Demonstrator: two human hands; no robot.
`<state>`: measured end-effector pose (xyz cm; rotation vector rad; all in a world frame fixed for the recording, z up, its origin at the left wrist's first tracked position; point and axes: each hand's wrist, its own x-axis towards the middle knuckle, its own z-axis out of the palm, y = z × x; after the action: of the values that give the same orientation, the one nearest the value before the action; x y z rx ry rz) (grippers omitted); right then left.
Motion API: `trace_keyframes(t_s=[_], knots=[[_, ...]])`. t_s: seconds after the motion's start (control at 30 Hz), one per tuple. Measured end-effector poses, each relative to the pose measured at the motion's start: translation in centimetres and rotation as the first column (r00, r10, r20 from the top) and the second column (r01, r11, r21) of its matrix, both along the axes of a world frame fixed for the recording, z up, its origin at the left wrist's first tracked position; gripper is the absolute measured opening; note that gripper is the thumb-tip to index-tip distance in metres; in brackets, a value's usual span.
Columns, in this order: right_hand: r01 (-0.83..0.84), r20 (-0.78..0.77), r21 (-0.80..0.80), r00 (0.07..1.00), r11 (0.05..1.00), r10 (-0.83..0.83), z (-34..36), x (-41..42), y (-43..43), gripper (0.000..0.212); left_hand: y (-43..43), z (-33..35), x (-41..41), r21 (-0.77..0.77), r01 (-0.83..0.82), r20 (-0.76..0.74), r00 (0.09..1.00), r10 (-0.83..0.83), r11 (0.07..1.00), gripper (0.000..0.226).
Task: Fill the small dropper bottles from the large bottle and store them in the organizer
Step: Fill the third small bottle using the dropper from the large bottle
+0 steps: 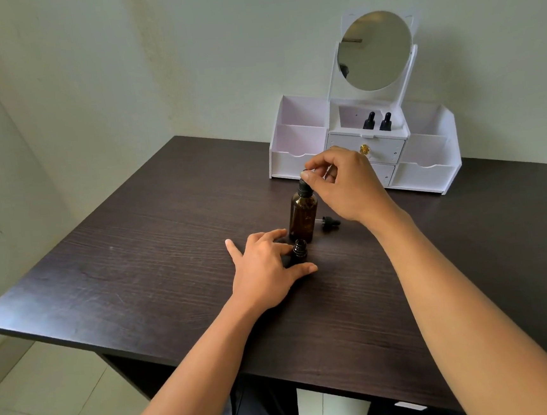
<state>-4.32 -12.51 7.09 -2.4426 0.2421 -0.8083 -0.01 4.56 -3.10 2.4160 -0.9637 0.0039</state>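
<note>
My right hand [346,184] pinches the black dropper top [305,184] of the large amber bottle [303,216] between thumb and forefinger, the other fingers curled loosely above it. The bottle stands upright on the dark wood-grain table [137,252], near the middle of the surface.

My left hand [266,269] lies low on the table just in front of that bottle, thumb and fingers closed around a small dark bottle [299,253] whose threaded neck is uncapped. The small bottle stands upright, touching or nearly touching the base of the large one; I cannot tell which.

Just right of the large bottle, a loose black dropper cap [329,223] lies on its side on the table, partly behind my right wrist.

Farther back, against the pale wall, sits the white organizer [296,139] with open side bins, a small drawer with a gold knob [364,149] and an oval mirror [375,51] on top. Two small dropper bottles [377,121] already stand side by side in its upper centre compartment, only their black tops showing above the edge. My right hand hides part of the drawer front.
</note>
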Motion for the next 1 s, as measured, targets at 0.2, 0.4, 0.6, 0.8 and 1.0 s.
trace_keyframes(t_s=[0.2,0.4,0.6,0.8,1.0], knots=[[0.011,-0.018,-0.02,1.0,1.0,-0.011,0.06,0.04,0.16,0.008,-0.01,0.02,0.01,-0.004,0.006,-0.003,1.0,-0.006,1.0,0.055],[0.01,0.025,0.023,1.0,1.0,-0.011,-0.21,0.09,0.13,0.021,0.03,0.19,-0.04,-0.008,0.007,-0.009,1.0,-0.007,1.0,0.054],[0.009,0.007,0.012,1.0,1.0,-0.01,-0.15,0.16,0.01,0.015,-0.01,0.27,-0.06,-0.001,0.007,-0.019,1.0,-0.007,1.0,0.054],[0.013,0.035,0.034,0.999,0.999,-0.014,-0.38,0.19,0.19,0.007,0.08,0.37,-0.13,-0.009,0.011,-0.026,1.0,-0.011,1.0,0.052],[0.004,0.021,0.041,1.0,0.999,-0.005,-0.43,0.26,0.22,0.011,0.04,0.3,-0.1,-0.002,0.01,-0.018,1.0,-0.01,1.0,0.052]])
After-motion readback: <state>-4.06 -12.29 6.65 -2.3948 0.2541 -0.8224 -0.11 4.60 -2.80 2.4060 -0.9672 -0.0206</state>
